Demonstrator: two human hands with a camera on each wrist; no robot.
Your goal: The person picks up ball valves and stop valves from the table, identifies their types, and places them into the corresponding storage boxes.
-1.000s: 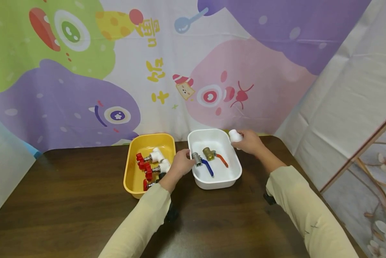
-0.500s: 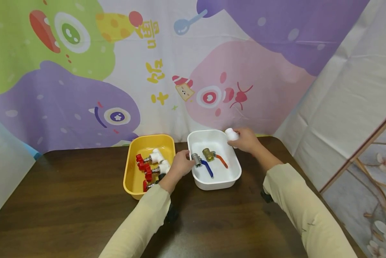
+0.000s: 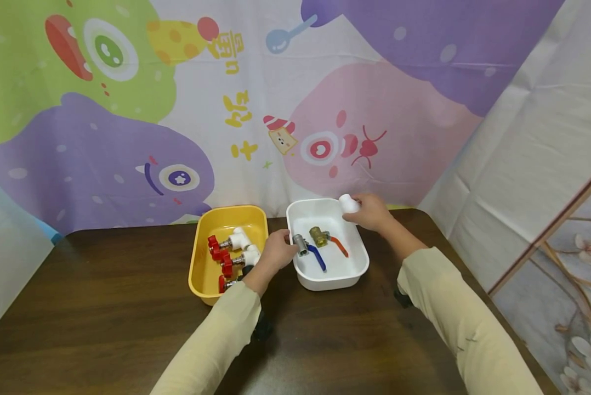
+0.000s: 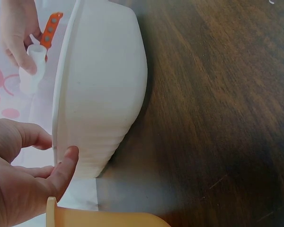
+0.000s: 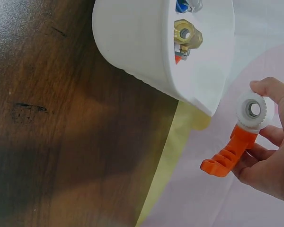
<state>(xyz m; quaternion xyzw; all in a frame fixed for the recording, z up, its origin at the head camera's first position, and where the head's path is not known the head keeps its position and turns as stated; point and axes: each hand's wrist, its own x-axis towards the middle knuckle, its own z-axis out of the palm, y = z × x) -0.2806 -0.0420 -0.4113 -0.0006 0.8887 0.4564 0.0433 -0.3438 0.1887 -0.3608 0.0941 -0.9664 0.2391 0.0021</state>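
Observation:
My right hand (image 3: 373,212) holds a white plastic ball valve (image 3: 348,203) over the far right corner of the white tub (image 3: 332,283). In the right wrist view the valve's orange lever (image 5: 230,152) points down and away from the fingers, and its round bore faces the camera. With thumb outside and fingers over the edge, my left hand (image 4: 26,179) pinches the rim of the same tub. Inside the tub lie a metal ball valve with a blue lever (image 3: 317,257) and a brass ball valve (image 3: 318,236) with an orange-red lever.
Left of the white tub stands a yellow tub (image 3: 204,282) with several white valves that have red knobs (image 3: 215,247); my left forearm partly covers it. Both tubs rest on a dark wooden table (image 3: 103,318). A printed cloth (image 3: 256,181) hangs right behind them.
My right hand has carried the white ball valve left, from beside the white tub to over its far right corner. The left hand stays on the rim.

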